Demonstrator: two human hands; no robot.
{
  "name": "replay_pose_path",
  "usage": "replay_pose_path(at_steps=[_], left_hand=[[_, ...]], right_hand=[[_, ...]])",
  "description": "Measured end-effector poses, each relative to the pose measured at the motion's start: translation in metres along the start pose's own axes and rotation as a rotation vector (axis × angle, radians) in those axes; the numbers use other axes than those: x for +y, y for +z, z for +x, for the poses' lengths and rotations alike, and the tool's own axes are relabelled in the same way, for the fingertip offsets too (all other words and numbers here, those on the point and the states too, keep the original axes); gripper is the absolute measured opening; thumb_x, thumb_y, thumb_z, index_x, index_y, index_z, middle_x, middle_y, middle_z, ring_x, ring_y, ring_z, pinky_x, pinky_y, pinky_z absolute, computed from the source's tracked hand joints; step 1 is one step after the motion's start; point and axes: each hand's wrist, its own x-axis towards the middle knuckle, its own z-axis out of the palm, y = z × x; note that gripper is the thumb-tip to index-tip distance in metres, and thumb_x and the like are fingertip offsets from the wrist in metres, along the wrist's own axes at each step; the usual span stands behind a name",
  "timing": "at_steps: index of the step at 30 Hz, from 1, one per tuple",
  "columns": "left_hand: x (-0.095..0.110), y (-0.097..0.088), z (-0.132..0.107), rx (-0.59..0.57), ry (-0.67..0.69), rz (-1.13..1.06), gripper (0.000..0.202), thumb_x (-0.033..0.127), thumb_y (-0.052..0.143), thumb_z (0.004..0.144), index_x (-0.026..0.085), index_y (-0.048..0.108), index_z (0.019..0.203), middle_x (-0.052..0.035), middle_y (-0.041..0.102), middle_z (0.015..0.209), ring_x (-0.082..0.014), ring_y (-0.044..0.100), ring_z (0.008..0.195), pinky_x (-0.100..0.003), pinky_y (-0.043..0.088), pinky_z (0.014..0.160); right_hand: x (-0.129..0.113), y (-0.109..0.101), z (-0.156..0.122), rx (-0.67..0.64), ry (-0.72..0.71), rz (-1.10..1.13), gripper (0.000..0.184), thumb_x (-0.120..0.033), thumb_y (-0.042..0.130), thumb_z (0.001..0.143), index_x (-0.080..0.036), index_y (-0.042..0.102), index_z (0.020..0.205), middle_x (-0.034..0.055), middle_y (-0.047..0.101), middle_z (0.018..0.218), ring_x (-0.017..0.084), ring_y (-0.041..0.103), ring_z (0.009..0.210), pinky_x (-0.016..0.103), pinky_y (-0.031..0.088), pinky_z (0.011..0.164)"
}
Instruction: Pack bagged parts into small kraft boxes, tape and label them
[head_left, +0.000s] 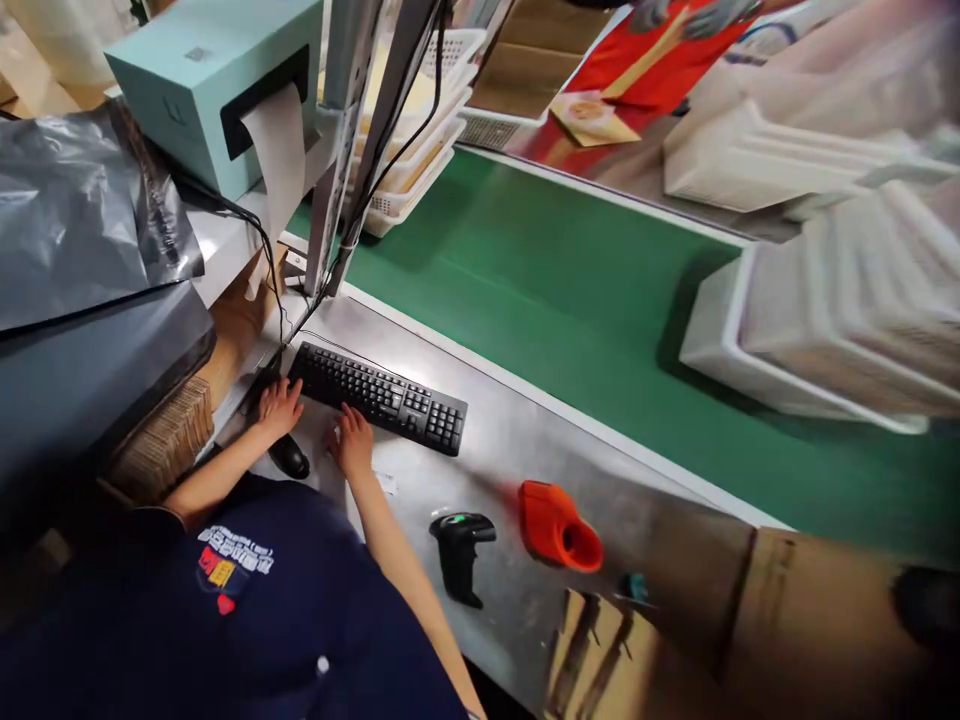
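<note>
My left hand rests at the left end of a black keyboard, fingers stretched out toward its keys. Along the keyboard's near edge, my right hand has its fingers apart, the tips at or just beside the lower keys. Neither hand holds anything. Just below and between them lies a black computer mouse. Farther right on the metal table are a black handheld scanner with a small green light and an orange-red holder with a round opening.
A green conveyor belt runs behind the table, carrying white baskets. A metal post with cables stands near a light-blue printer. Cardboard lies at lower right. A gloved co-worker's hand shows across the belt.
</note>
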Motion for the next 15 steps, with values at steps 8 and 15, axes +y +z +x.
replay_pose_path(at_steps=[8,15], left_hand=[[-0.004,-0.003,0.019,0.024,-0.015,-0.002,0.057,0.035,0.054,0.101,0.019,0.052,0.155,-0.021,0.056,0.15,-0.037,0.056,0.131,-0.048,0.046,0.107],[-0.008,-0.001,0.03,-0.013,0.007,0.006,0.043,0.027,0.049,0.101,0.02,0.064,0.14,-0.0191,0.06,0.145,-0.0346,0.057,0.128,-0.047,0.045,0.107]], right_hand=[[-0.03,-0.003,0.043,-0.18,-0.056,-0.053,0.027,-0.022,0.058,0.097,-0.017,0.068,0.122,0.0139,0.06,0.157,0.032,0.051,0.143,0.047,0.045,0.11],[-0.045,-0.002,0.072,-0.23,-0.118,-0.041,0.028,-0.023,0.054,0.102,-0.016,0.066,0.126,0.0172,0.06,0.155,0.031,0.051,0.141,0.046,0.046,0.11]])
